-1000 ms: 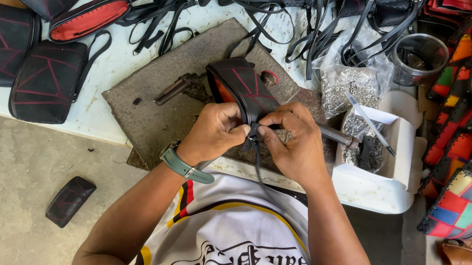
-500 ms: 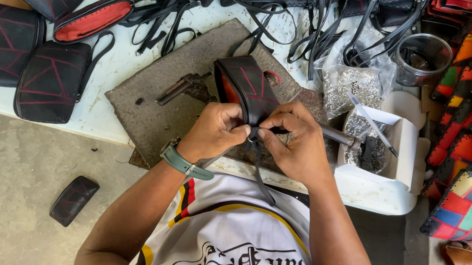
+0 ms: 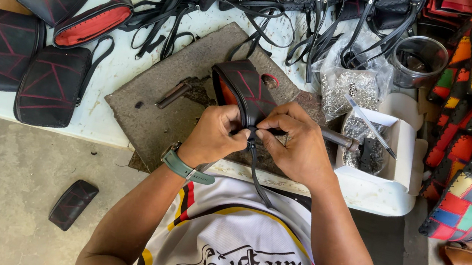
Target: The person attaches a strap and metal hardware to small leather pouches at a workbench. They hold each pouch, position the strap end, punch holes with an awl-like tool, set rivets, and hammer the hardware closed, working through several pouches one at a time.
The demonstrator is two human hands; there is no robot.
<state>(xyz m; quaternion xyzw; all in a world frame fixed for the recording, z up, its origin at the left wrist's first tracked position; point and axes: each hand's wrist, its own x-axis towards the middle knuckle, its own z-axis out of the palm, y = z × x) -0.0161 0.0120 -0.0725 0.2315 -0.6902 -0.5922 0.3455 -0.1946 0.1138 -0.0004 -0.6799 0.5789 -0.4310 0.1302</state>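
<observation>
- Two hands meet over the work slab [image 3: 148, 109]: left hand [image 3: 214, 136] and right hand [image 3: 298, 147] both pinch the near end of a small black pouch [image 3: 247, 91] with red stitching, right where a thin black strap [image 3: 258, 175] leaves it.
- Pouch stands on edge on the slab, far end propped up — likely so the strap joint faces the person.
- Strap hangs loose off the table edge [image 3: 313, 188] toward the shirt, so it stays clear of the fingers.
- Metal tool [image 3: 338, 140] pokes out from under the right hand; whether that hand grips it, cannot tell.
- White box [image 3: 410, 149] and clear bag of small metal fittings [image 3: 345, 86] sit just right of the hands — within easy reach.
- Finished-looking pouches [image 3: 51, 84] lie well apart on the left.
</observation>
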